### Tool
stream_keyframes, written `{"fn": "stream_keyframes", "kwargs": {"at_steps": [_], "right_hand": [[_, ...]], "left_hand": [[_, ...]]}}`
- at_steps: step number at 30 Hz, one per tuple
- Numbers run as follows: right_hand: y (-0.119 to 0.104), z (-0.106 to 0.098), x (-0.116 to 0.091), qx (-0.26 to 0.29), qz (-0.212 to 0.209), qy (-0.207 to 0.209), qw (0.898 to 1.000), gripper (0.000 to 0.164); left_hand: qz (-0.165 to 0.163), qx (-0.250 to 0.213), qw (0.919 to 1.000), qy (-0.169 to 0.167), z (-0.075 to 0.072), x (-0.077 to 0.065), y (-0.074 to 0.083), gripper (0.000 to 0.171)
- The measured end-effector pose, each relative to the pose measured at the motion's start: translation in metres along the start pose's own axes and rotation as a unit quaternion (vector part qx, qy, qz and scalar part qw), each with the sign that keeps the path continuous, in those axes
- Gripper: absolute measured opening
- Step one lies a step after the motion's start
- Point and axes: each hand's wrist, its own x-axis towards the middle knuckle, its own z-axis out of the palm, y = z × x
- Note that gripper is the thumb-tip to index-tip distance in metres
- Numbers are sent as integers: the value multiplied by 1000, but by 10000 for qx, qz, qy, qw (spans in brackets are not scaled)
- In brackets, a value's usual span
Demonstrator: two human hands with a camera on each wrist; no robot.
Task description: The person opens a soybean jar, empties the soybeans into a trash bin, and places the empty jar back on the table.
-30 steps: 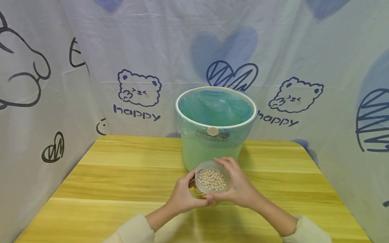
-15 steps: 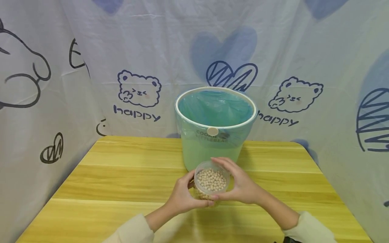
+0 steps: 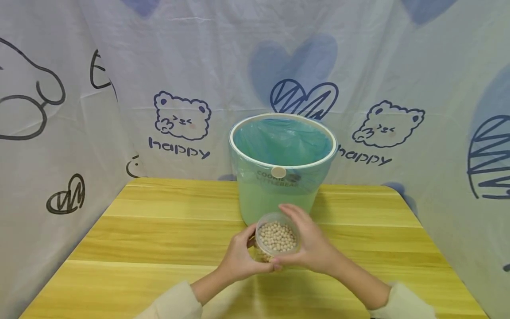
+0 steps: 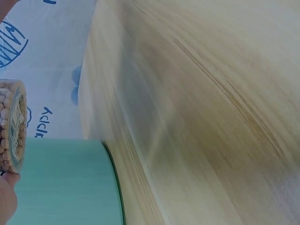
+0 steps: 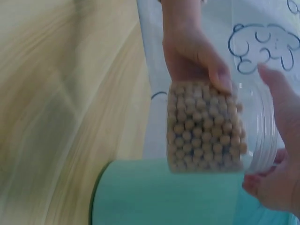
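A clear round plastic jar (image 3: 277, 236), mostly filled with small beige balls (image 5: 204, 129), is held above the table in front of the bin. My left hand (image 3: 241, 257) grips the jar's lower body from the left; in the right wrist view the left thumb presses against its wall. The right hand (image 3: 314, 243) curls its thumb and fingers round the ribbed top end of the jar. Whether a clear lid covers the mouth, I cannot tell. In the left wrist view the jar's bottom shows a label (image 4: 16, 124).
Behind the hands stands a green bin (image 3: 275, 201) with a white rim and a blue-green liner bag (image 3: 283, 141). The wood-grain table (image 3: 167, 221) spreads to both sides. A white cloth (image 3: 223, 53) with blue drawings hangs behind and along the sides.
The right hand has turned a little on the jar's top, one way and then back. The left hand and the jar stay nearly in the same place. The bin has not moved.
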Motion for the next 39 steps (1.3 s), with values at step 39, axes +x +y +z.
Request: {"fn": "stream_keyframes", "kwargs": {"at_steps": [39], "right_hand": [[1,-11,5,-50,-286,-309,9991,80]], "left_hand": [[-147,14,9999,-75,-1,0,0,82]]}}
